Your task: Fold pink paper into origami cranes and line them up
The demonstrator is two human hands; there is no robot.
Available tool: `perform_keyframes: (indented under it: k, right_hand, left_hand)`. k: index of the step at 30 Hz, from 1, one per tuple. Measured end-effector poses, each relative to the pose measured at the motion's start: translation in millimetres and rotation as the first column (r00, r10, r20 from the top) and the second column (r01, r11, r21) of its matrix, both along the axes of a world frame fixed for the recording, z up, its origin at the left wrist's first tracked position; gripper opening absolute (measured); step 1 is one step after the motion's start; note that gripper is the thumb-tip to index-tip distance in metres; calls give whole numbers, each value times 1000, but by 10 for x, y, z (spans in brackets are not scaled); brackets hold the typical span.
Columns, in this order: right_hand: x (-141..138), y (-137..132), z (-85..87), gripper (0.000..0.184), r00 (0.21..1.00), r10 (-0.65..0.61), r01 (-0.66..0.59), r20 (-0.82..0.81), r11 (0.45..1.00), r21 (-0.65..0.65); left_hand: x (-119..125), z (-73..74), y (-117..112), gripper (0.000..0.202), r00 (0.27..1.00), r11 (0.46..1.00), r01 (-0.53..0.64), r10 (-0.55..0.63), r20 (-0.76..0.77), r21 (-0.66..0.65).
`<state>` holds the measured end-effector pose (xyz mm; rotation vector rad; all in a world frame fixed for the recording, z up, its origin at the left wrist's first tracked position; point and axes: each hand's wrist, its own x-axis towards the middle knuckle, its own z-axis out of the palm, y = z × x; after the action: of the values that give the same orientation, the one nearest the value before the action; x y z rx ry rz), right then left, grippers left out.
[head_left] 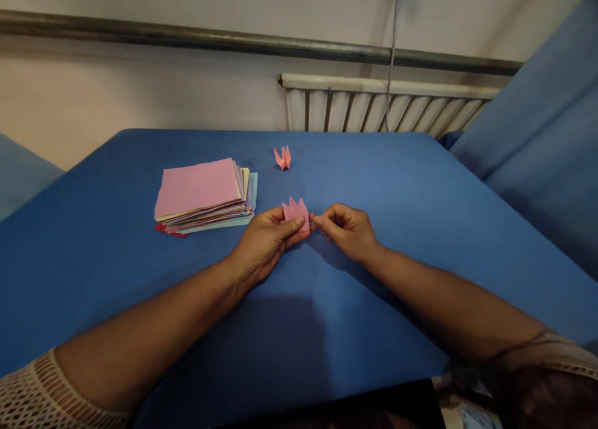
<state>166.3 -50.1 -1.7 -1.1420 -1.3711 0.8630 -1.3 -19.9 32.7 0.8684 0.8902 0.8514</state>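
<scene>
Between the thumb and fingers of my left hand [268, 237] is a folded pink paper piece [294, 212] with several points sticking up. My right hand [346, 228] is beside its right edge, thumb and forefinger pinched together. Whether those fingertips grip a corner of the paper is too small to tell. Beyond my hands, a folded pink paper figure [283, 159] with upright points stands on the blue table. Left of my left hand lies a thick stack of coloured paper [199, 189], a pink sheet on top.
The blue table [397, 186] reaches back to a wall with a metal rail [210, 38] and a white radiator [374, 83]. A cord [391, 55] hangs down the wall. Blue curtain fabric [537, 105] borders the right side. Red paper [170, 230] pokes out under the stack.
</scene>
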Motion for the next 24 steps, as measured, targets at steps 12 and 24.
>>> perform_keyframes:
  k: [12, 24]
  right_hand:
    - [18, 73, 121, 29, 895, 192, -242, -404, 967, -76]
    - [11, 87, 0, 25, 815, 249, -371, -524, 918, -140]
  left_hand:
    - [-57, -4, 14, 4, 968, 968, 234, -222, 118, -94]
    - [-67, -24, 45, 12, 966, 964, 256, -253, 51, -74]
